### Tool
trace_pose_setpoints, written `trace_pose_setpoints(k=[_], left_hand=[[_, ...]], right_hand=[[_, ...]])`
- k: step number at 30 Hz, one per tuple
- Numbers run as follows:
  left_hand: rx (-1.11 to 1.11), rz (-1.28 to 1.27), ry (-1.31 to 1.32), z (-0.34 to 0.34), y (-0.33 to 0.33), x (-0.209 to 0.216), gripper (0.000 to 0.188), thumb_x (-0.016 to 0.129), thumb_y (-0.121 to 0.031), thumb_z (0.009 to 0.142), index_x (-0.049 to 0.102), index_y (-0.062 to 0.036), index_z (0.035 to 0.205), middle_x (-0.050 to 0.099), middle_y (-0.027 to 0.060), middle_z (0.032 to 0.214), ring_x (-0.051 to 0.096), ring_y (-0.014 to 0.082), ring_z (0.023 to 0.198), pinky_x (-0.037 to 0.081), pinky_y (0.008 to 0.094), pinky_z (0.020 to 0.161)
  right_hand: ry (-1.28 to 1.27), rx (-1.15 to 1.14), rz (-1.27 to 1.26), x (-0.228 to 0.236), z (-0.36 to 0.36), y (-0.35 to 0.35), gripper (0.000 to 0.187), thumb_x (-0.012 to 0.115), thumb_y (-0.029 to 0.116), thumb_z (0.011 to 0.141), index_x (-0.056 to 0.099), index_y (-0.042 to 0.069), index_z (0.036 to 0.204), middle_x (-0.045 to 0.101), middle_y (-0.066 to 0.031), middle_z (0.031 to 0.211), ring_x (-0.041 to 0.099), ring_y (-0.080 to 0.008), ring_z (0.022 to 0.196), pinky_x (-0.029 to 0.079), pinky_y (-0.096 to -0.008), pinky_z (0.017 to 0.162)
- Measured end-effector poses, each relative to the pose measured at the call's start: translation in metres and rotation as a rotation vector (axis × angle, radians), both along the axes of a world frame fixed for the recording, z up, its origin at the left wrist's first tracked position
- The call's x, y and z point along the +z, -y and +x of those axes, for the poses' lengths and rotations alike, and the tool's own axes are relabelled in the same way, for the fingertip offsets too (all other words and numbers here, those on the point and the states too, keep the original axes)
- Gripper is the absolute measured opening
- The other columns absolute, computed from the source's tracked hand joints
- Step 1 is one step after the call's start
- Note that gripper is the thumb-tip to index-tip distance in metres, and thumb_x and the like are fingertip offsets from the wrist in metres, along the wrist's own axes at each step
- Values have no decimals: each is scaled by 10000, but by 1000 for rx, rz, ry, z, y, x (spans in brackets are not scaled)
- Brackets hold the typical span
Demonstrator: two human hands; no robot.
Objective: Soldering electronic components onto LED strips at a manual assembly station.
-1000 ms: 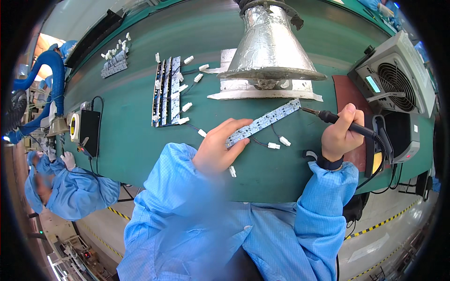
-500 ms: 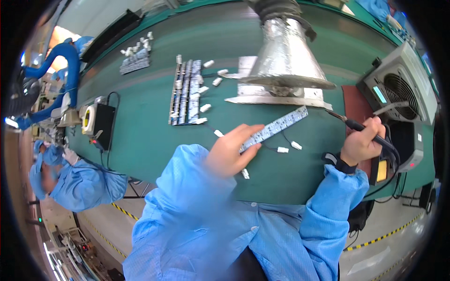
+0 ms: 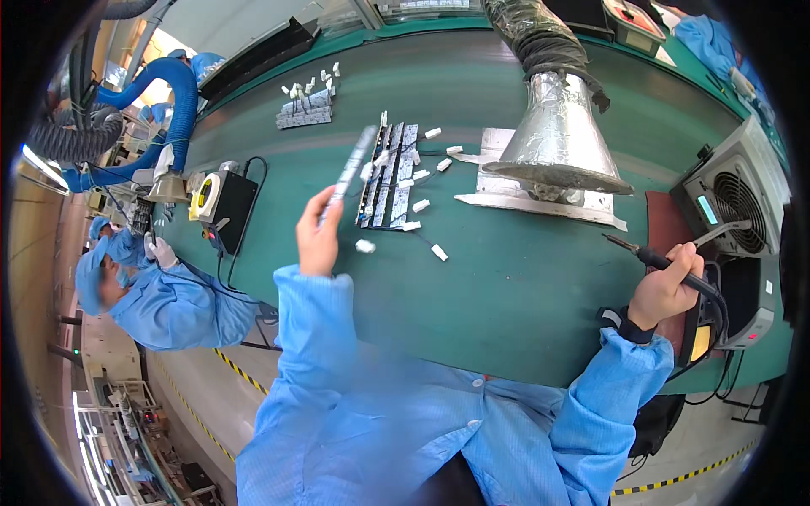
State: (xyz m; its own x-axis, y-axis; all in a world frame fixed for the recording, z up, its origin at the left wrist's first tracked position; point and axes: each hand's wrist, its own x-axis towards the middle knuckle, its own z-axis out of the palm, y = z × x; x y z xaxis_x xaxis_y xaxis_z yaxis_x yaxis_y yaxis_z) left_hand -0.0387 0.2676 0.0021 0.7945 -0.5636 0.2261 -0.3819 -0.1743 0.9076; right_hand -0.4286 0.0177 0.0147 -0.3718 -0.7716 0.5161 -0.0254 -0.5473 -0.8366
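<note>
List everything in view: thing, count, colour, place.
LED strip board: one, white, blurred, raised in the left hand over the table.
Soldering iron: one, black handle, in the right hand.
Strip boards: a row, count unclear, white, flat at table centre.
Small connectors: several, white, loose around the row.
Fume hood: one, silver foil, centre right.
Fan unit: one, grey, right edge.
Small box: one, black with yellow dial, left edge.
Table: one, green.
Hose: one, blue, far left.
Co-worker: one, blue coat, left.
Left hand: fingers closed on the board.
Right hand: fingers around the iron.
</note>
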Motion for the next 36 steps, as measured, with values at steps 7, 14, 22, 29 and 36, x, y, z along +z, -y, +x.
trace_pose_setpoints(k=[7,14,22,29,36], left_hand=[[-334,139,206,8,21,-13,409,565,-55,937,537,20,1338,493,132,1394,469,238,1294,348,330,1096],[-461,406,528,-22,9,16,987,824,-246,709,292,-46,1516,220,244,1572,242,395,1453,231,442,1175],[-311,449,810,-24,70,0,823,845,-370,697,489,-59,1370,367,254,1464,407,438,1301,338,503,1088],[-434,141,609,62,210,-18,677,812,-371,766,568,-47,1308,477,231,1415,485,382,1288,380,441,1087],[-218,106,733,118,183,-5,298,669,-163,838,669,-68,1120,610,106,1280,575,311,1176,396,392,1059]], right_hand=[[-38,4,26,3,3,-7,356,515,133,995,397,54,668,398,6,649,371,-81,628,307,-227,584],[-35,74,18,6,8,-11,360,505,111,992,362,56,666,374,9,652,355,-76,628,290,-227,567],[16,144,-32,2,5,-10,360,487,86,988,322,66,669,315,8,645,324,-89,612,264,-242,557],[59,170,37,6,7,-14,374,493,120,983,308,76,661,323,-6,625,327,-94,596,254,-260,545],[49,174,-13,7,4,-8,375,470,127,982,286,78,659,278,-3,597,294,-96,564,231,-263,522]])
